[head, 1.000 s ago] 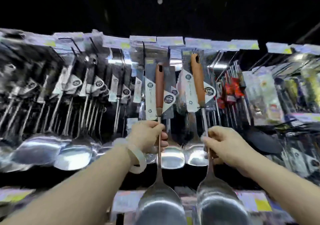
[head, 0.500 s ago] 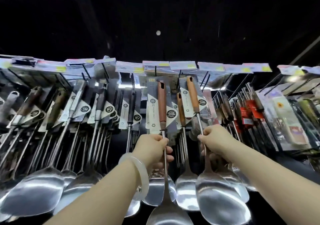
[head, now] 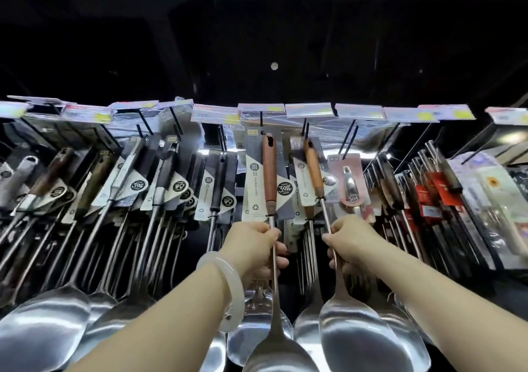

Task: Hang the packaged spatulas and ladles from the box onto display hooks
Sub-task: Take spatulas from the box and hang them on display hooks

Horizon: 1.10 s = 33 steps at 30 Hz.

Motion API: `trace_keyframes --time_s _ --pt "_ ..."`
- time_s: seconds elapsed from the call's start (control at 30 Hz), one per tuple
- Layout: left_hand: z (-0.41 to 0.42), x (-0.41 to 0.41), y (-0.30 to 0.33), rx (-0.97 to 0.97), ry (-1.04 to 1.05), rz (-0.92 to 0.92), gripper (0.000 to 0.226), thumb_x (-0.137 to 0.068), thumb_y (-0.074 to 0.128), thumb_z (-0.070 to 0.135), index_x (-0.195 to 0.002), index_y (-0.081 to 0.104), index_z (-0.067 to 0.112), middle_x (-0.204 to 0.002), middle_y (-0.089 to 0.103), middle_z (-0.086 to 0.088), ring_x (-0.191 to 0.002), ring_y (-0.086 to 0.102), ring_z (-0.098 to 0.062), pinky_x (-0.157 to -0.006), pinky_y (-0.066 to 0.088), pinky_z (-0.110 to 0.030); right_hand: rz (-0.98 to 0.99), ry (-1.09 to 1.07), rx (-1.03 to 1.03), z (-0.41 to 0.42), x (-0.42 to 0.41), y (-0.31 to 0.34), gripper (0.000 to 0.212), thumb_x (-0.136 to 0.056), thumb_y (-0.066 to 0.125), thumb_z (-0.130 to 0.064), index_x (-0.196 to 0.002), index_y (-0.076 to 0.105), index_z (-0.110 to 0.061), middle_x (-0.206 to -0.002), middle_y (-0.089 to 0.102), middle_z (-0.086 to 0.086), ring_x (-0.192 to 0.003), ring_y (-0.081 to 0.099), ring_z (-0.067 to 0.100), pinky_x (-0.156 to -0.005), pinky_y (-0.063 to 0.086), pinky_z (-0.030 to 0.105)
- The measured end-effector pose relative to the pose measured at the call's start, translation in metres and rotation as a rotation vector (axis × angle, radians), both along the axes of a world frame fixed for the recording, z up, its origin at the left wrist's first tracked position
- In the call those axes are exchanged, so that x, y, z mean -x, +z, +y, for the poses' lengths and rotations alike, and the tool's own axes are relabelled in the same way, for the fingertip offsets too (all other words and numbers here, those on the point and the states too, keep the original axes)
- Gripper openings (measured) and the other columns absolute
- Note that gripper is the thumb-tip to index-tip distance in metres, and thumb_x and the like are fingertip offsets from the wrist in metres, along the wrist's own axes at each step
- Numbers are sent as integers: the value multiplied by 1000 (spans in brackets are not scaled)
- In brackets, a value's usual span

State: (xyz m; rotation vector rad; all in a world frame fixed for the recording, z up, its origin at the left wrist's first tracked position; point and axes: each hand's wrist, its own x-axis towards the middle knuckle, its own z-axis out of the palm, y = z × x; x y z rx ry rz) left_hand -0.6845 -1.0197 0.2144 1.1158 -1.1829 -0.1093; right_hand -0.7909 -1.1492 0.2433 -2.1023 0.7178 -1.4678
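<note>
At the hooks point(head: 261, 120), both hands grip spatula shafts: left hand point(head: 254, 247), right hand point(head: 350, 243); a missed hanging hole could drop one.

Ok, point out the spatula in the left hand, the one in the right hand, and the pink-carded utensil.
left-hand spatula point(head: 269, 171), head view, on its wooden handle.
right-hand spatula point(head: 313, 168), head view, on its wooden handle.
pink-carded utensil point(head: 351, 183), head view, on the metal handle against the card.

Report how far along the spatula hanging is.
Done: rows of packaged utensils already hang on the hooks. In hand: the left hand and right hand each grip a wooden-handled spatula by its metal shaft, tops up at the hooks. Left: seating both; the box is out of view.
</note>
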Motion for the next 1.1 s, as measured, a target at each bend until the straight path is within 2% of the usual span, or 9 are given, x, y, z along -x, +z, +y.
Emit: trace_keyframes --time_s 0.07,0.2,0.33,0.63,0.73,0.8,0.93,1.0,1.1 --pt "-2 1 -2 -5 18 -7 22 -97 44 16 -110 57 5 -73 58 -4 -54 58 -14 -44 50 -22 31 -18 -1 -9 -4 -3 17 -93 47 -11 -77 51 -7 -65 53 12 -50 56 24 -50 50 30" --pt "-6 -2 -5 -3 30 -6 22 -97 44 15 -108 58 3 -73 58 -6 -56 59 -16 -35 44 -16 34 -64 62 -26 -21 -8 29 -90 52 -12 -63 45 -9 -70 53 16 -69 61 34 -72 57 51" --pt "-12 -8 -9 7 18 19 20 -96 45 14 -105 59 3 -70 58 -6 -51 58 -15 -55 54 -29 39 -117 141 -39 -38 -13 22 -89 53 -17 -71 47 -8 -81 58 15 -90 66 36 -77 54 44" --pt "-20 -5 -14 0 8 1 17 -96 46 16 -102 60 6 -73 59 -7 -55 60 -17 -57 55 -30 5 -160 160 -57 -47 -23 33 -91 54 -22 -63 38 -12 -72 55 9 -85 62 32 -74 50 38" --pt "-20 2 -12 2 -6 -19 16 -96 46 14 -89 60 9 -72 58 -7 -54 59 -17 -58 54 -31 47 -223 239 -49 -40 -32 20 -91 54 -32 -87 57 -13 -91 60 7 -98 59 29 -73 40 30" --pt "-21 7 -9 8 -17 -26 18 -96 45 14 -84 58 11 -71 58 -7 -54 58 -17 -58 53 -30 -18 -253 336 -40 -31 -40 30 -91 51 -39 -110 56 -16 -106 59 5 -104 57 25 -80 42 31" --pt "-27 16 3 32 -7 -50 21 -97 44 15 -82 58 11 -71 58 -6 -54 58 -15 -54 52 -28 -207 122 381 -15 -7 -51 27 -91 47 -43 -90 60 -20 -84 64 -6 -82 58 12 -75 46 27" --pt "-30 20 11 45 1 -63 22 -97 44 15 -81 58 11 -71 58 -5 -54 58 -15 -48 51 -24 -131 324 305 -7 3 -58 36 -83 48 -57 -84 61 -23 -79 66 -4 -78 61 12 -77 49 30" --pt "-32 29 22 54 -27 -59 19 -98 41 15 -86 55 11 -72 55 -4 -56 56 -15 -38 48 -17 68 485 190 -11 16 -73 46 -67 65 -62 -101 57 -32 -80 67 -4 -72 62 5 -71 47 23"
